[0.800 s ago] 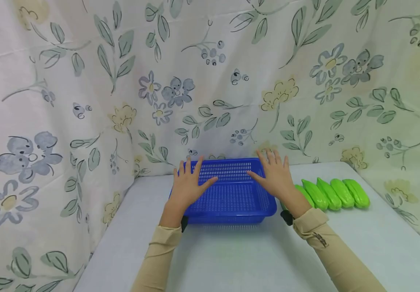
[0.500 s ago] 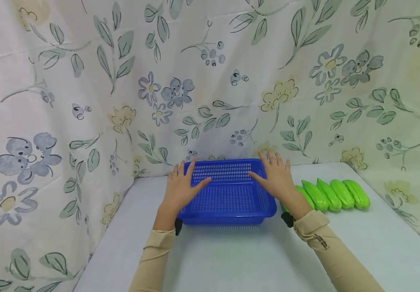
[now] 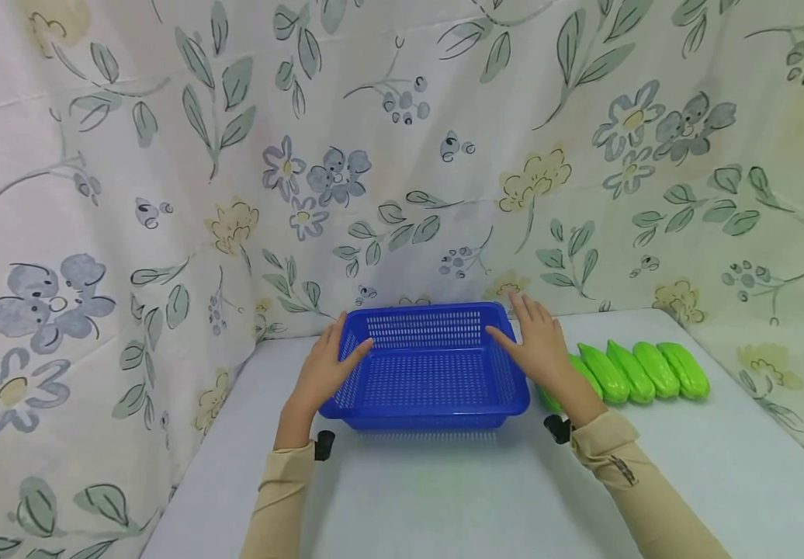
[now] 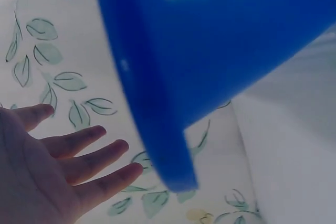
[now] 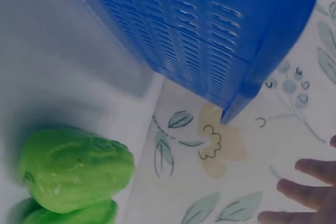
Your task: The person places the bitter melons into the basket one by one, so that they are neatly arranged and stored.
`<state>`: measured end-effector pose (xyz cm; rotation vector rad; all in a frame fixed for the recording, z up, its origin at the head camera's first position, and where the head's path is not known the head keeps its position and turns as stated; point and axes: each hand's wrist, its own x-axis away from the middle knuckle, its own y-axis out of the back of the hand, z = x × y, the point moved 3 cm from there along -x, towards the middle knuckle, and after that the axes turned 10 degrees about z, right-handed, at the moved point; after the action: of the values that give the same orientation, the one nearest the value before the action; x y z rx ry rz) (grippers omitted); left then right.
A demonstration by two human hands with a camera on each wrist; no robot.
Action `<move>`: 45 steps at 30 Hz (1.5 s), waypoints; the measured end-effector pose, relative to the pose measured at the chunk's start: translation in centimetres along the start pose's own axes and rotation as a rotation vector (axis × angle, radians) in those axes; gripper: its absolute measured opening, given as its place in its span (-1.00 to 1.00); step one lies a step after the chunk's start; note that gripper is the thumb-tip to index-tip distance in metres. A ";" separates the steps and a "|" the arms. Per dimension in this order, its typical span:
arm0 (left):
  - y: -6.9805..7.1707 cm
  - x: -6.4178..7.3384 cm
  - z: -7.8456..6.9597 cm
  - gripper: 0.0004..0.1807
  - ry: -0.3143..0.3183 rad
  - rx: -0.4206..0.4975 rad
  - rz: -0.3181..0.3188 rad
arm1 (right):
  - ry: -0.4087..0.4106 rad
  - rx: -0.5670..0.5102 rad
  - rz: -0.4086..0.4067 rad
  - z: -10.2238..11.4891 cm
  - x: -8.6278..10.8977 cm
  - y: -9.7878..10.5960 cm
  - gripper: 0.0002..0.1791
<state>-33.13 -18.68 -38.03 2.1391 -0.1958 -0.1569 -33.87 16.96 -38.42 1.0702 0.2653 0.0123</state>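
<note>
A blue plastic basket [image 3: 423,380] with slotted walls sits on the white table. My left hand [image 3: 320,371] is at its left rim, fingers extended and thumb spread toward the inside. In the left wrist view, those straight fingers [image 4: 100,156] are apart from the basket's outer wall [image 4: 210,40]. My right hand [image 3: 540,348] is beside the right rim, fingers extended and thumb pointing inward. The right wrist view has its fingertips [image 5: 294,190] at the lower right, away from the basket [image 5: 210,35]. Neither hand holds anything.
Several shiny green, elongated gourd-like vegetables [image 3: 628,371] lie in a row right of the basket, partly behind my right hand and wrist. A floral curtain [image 3: 402,155] hangs behind and beside the white table [image 3: 437,497].
My left hand has moved left and a little lower, from over the basket to its left rim. My right hand has shifted slightly right. The basket and green vegetables stay in place.
</note>
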 end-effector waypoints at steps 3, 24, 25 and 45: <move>-0.1 -0.2 0.7 -0.02 -0.009 0.060 0.007 | -0.003 -0.077 -0.006 -0.5 0.3 -0.1 -0.06; -1.7 -1.1 4.2 0.01 0.132 0.320 0.078 | -0.081 -0.476 0.022 -4.1 0.8 -1.7 -0.08; -1.8 -1.1 4.4 0.01 0.136 0.335 0.078 | -0.087 -0.482 0.022 -4.2 0.9 -1.7 -0.08; -3.6 -1.8 6.8 0.03 0.194 0.381 0.075 | -0.167 -0.551 0.056 -6.3 1.5 -2.9 -0.09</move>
<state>-35.91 -21.92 -44.64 2.5035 -0.2045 0.1430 -34.13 21.24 -44.14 0.5256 0.0712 0.0434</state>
